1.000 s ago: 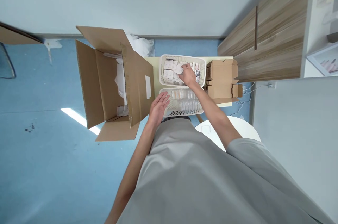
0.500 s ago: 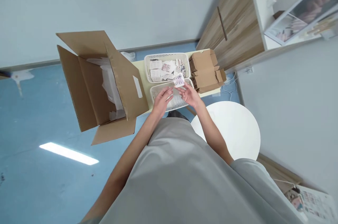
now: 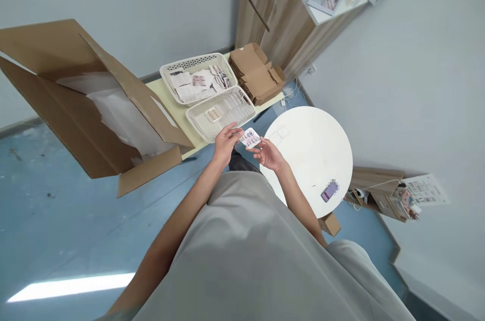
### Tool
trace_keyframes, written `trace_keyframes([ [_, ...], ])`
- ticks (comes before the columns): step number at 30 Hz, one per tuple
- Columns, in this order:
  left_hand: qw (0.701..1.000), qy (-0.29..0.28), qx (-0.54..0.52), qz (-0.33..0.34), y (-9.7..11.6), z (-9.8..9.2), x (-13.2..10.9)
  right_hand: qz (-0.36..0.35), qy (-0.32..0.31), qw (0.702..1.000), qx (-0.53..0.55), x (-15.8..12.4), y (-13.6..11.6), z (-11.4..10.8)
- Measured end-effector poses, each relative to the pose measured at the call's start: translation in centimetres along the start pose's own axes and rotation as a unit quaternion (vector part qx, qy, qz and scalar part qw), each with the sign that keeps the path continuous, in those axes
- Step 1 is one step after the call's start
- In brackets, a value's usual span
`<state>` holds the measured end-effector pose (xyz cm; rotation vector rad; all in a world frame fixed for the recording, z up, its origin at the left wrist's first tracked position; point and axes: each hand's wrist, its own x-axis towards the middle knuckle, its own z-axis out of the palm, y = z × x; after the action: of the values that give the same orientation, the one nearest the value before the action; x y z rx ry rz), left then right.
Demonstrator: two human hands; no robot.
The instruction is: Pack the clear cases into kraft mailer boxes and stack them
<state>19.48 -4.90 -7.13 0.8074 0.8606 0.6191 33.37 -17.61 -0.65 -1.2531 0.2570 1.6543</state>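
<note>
A small white pack of press-on nails [image 3: 249, 138], with pinkish-purple designs, is held between my two hands in front of my body. My right hand [image 3: 270, 154] grips its right edge between thumb and fingers. At the pack's left edge, the fingertips of my left hand [image 3: 226, 144] are closed on it. Just beyond my left hand, a white basket [image 3: 197, 126] holds clear plastic cases and one case with tan strips. Behind it, a second white basket [image 3: 165, 78] contains several printed packs like this one.
A large open cardboard box [image 3: 136, 94] with white lining stands left. Folded brown cartons [image 3: 257, 76] lie right of the baskets on a pale yellow table [image 3: 162, 94]. A round white table [image 3: 306, 154] at right bears a phone [image 3: 329, 191] and clear plastic pieces [image 3: 280, 133].
My view has turned right, bringing more of the round table into sight. The nail pack has moved from over the near basket towards my body, and my left hand has come onto its edge.
</note>
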Motion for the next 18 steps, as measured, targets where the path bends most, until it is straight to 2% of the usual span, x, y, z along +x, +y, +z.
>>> trace_keyframes([
  [6,0.995,-0.08,0.051,-0.007,-2.2,-0.8,-4.1,-0.019,0.05,0.996,-0.074,-3.3,1.5,-2.1],
  [8,0.995,-0.076,0.058,0.007,-3.0,-0.8,-5.4,-0.042,0.061,0.99,-0.124,-4.2,2.2,-2.6],
  [11,0.996,-0.038,0.058,0.047,-4.3,-0.6,-7.2,-0.092,0.074,0.971,-0.209,-5.6,3.8,-2.7],
  [14,0.996,-0.018,0.056,0.066,-5.4,-0.3,-9.0,-0.158,0.113,0.949,-0.249,-6.7,5.6,-2.4],
  [18,0.996,-0.063,0.037,0.049,-6.1,0.5,-10.9,-0.244,0.168,0.925,-0.236,-7.2,6.9,-2.5],
])
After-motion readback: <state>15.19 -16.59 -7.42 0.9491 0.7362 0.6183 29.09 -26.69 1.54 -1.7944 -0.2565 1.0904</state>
